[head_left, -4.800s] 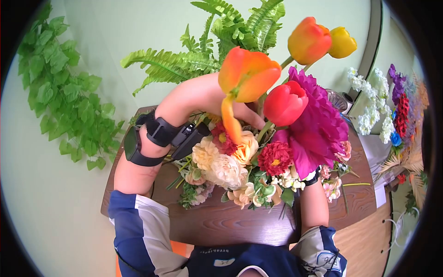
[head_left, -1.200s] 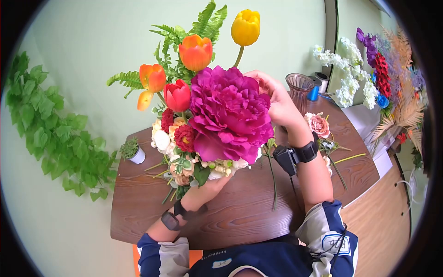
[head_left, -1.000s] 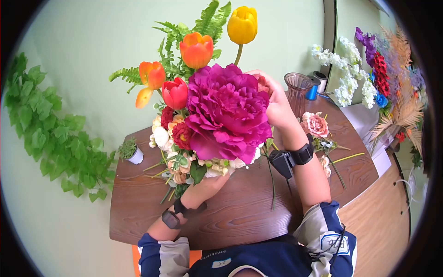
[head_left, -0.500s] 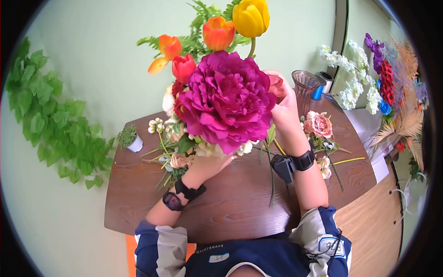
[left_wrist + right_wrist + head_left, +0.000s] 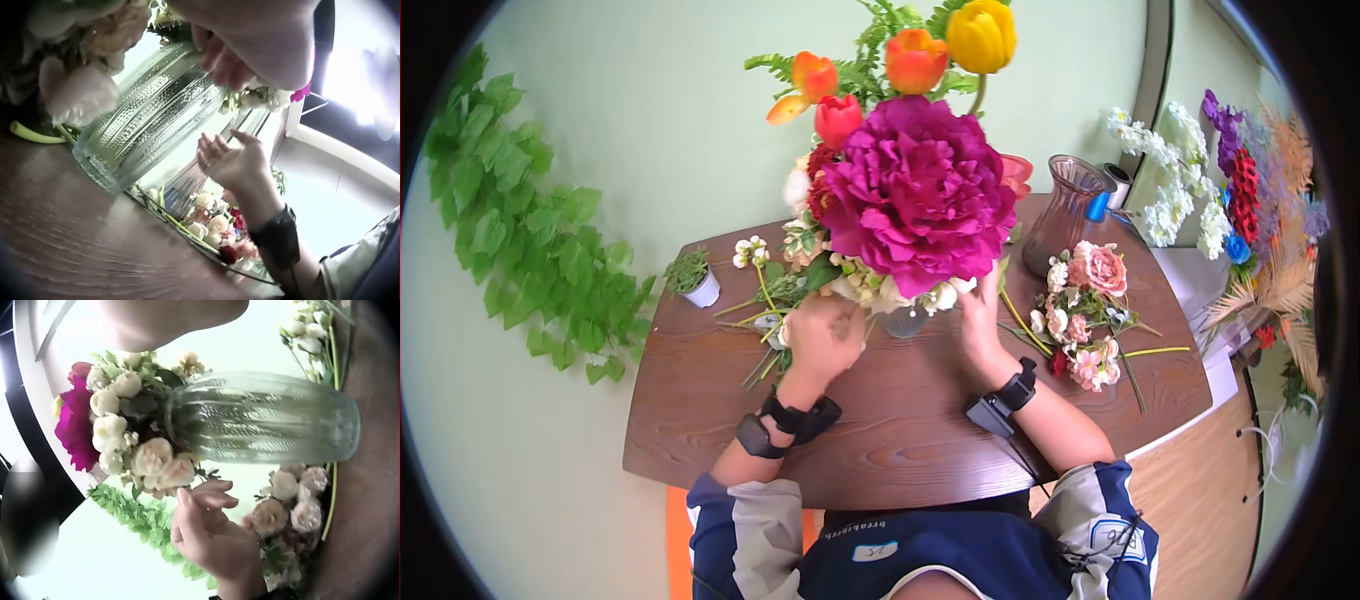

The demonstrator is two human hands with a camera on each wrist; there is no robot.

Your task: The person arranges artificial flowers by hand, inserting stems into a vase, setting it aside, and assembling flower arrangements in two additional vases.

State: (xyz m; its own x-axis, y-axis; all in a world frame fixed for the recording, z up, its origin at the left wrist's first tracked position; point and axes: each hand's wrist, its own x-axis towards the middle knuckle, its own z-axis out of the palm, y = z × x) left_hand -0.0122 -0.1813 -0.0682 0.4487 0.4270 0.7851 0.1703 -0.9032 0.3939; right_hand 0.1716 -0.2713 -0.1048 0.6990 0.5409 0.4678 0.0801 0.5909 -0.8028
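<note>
hands flank the clear ribbed vase standing on the desk, left hand and right hand with relaxed, empty fingers just beside the glass, likely steadying the top-heavy bouquet it holds.

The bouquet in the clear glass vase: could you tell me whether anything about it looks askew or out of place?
Nothing is spilled or broken. The clear vase stands upright on the table, the bouquet in it. One orange tulip has a petal drooping outward. Loose stems and a pink flower bunch lie beside the vase.
</note>
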